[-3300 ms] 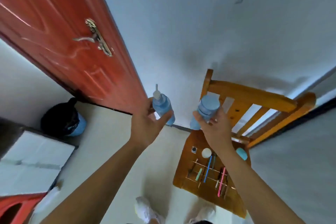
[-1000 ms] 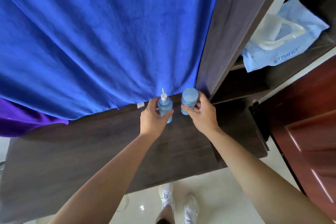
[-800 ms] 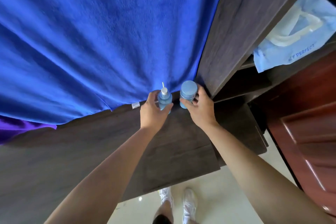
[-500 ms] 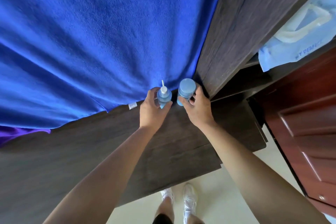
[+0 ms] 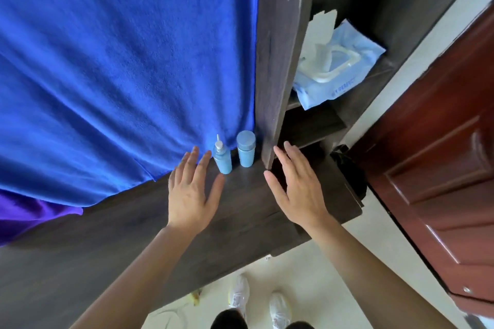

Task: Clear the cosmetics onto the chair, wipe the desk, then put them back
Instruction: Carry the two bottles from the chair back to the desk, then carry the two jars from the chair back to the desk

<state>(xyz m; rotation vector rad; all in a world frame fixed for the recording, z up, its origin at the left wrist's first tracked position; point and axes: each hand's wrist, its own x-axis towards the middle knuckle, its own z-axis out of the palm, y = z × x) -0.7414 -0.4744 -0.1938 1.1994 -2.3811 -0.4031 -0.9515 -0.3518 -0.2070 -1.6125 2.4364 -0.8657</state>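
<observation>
Two pale blue cosmetics stand upright side by side at the back of the dark desk [image 5: 240,211]: a pump bottle [image 5: 222,159] and, just to its right, a capped bottle [image 5: 246,151], both against the hanging blue cloth [image 5: 120,61] and beside an upright wooden panel [image 5: 278,61]. The left hand [image 5: 191,189] and right hand [image 5: 299,184] flank them, fingers straight and spread, holding nothing. A wipes pack [image 5: 336,72] lies on a side shelf.

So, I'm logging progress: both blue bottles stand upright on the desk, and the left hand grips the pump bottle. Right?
Not quite. The head view shows the left hand open, fingers straight, gripping nothing; the pump bottle stands unheld beside it. It and the capped bottle do stand upright on the desk.
</observation>
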